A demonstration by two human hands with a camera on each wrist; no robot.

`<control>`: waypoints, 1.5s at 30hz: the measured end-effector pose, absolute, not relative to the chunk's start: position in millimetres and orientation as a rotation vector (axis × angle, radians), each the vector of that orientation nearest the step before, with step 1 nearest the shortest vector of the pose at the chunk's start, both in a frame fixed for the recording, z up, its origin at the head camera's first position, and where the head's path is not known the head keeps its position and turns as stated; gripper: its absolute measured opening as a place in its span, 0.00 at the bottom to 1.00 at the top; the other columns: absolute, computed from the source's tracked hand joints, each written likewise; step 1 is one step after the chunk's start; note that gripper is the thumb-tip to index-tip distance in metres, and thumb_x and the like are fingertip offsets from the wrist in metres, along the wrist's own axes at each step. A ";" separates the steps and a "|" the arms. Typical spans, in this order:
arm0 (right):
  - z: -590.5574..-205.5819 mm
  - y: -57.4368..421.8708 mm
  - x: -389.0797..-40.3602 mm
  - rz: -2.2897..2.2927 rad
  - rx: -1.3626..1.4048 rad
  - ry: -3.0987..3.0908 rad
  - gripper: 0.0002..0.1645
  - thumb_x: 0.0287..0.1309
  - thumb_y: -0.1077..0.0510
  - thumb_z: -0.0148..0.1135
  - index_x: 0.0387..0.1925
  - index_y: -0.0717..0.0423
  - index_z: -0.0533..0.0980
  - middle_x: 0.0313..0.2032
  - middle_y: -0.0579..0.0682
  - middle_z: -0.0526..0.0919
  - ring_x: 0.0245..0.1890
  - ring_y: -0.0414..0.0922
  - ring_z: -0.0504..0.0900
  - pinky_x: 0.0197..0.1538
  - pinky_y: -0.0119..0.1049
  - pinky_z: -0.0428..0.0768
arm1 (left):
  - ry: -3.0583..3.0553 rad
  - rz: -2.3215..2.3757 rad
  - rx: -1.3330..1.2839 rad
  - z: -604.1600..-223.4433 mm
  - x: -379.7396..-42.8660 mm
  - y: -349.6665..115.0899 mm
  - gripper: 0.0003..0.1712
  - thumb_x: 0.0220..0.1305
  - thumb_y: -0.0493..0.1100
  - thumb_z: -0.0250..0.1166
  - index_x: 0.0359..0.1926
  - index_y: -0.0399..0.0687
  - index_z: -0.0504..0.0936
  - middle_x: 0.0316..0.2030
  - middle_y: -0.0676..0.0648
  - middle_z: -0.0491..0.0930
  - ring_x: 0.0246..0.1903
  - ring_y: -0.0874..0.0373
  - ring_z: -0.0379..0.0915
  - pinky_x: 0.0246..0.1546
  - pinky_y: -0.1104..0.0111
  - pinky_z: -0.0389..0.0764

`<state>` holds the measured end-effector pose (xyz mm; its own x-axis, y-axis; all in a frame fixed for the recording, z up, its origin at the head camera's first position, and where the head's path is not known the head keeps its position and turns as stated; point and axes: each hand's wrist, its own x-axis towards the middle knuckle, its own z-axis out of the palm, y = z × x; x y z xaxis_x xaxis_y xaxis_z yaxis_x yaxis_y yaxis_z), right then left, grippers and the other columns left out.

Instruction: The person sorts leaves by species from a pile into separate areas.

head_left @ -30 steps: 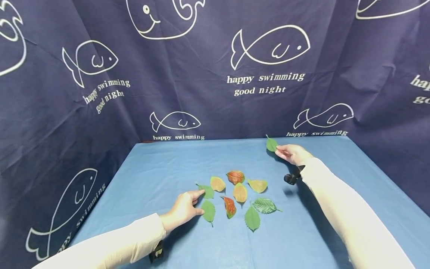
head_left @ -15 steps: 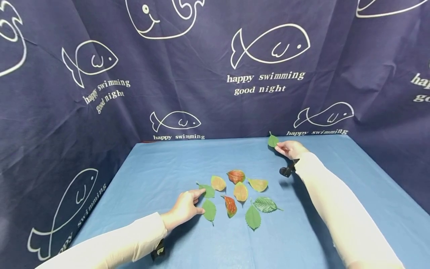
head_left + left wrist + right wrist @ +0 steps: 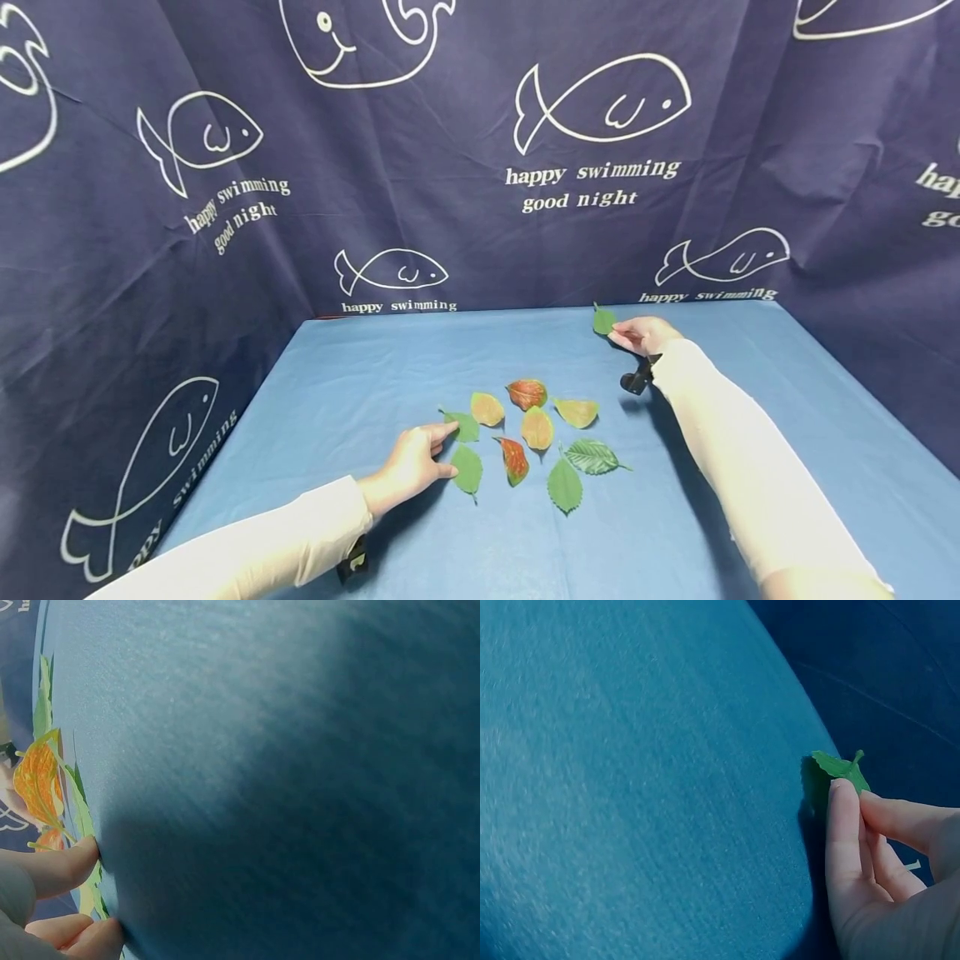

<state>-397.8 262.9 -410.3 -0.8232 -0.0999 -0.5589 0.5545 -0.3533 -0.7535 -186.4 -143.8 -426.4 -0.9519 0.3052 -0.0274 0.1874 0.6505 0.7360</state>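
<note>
At the far edge of the table, my right hand [image 3: 647,335] pinches a green leaf [image 3: 603,321] between thumb and fingertips, its stem pointing away. The right wrist view shows this leaf [image 3: 844,769] just above the cloth, its shadow beside it. My left hand [image 3: 408,467] is low over the cloth, index finger touching one green leaf [image 3: 467,427] and thumb at the edge of another green leaf [image 3: 467,471]. In the left wrist view the thumb and fingertips [image 3: 88,855] press down at the leaves' edges, fingers extended and holding nothing up.
Right of my left hand lie yellow leaves [image 3: 537,428], red leaves [image 3: 514,461] and two more green leaves, one of them a serrated green leaf [image 3: 564,486]. A blue cloth [image 3: 360,367] covers the table. Behind it hangs a dark curtain [image 3: 450,192] with white fish drawings.
My right hand, with the leaf in it, has shifted slightly away and left, the leaf rising a little and then dipping again. The left hand stays in place.
</note>
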 end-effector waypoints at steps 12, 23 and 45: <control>-405.6 259.8 -398.1 -2.095 0.652 1.707 0.11 0.62 0.75 0.52 0.26 0.63 0.71 0.18 0.52 0.80 0.19 0.41 0.84 0.41 0.26 0.86 | 2.739 1.172 0.424 -432.5 -190.7 -145.5 0.40 0.48 0.30 0.75 0.64 0.36 0.73 0.62 0.32 0.71 0.58 0.39 0.74 0.55 0.60 0.82; -407.2 261.7 -396.3 -2.118 0.725 1.753 0.06 0.59 0.75 0.57 0.36 0.65 0.71 0.18 0.51 0.81 0.19 0.42 0.85 0.46 0.27 0.85 | 2.730 1.173 0.438 -431.9 -190.8 -146.5 0.39 0.48 0.30 0.74 0.64 0.34 0.72 0.62 0.32 0.71 0.58 0.38 0.73 0.55 0.60 0.81; -400.8 278.6 -386.0 -2.008 0.471 1.723 0.21 0.61 0.73 0.57 0.54 0.66 0.66 0.25 0.49 0.84 0.31 0.42 0.86 0.58 0.35 0.81 | 2.744 1.158 0.454 -430.9 -189.7 -146.2 0.39 0.49 0.31 0.74 0.64 0.35 0.72 0.62 0.32 0.71 0.59 0.39 0.72 0.56 0.60 0.81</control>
<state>-386.0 278.6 -400.8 -0.8404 -0.1141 -0.5298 0.5410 -0.1182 -0.8327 -189.7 -146.2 -430.9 -0.9465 0.3228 -0.0019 0.2238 0.6604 0.7168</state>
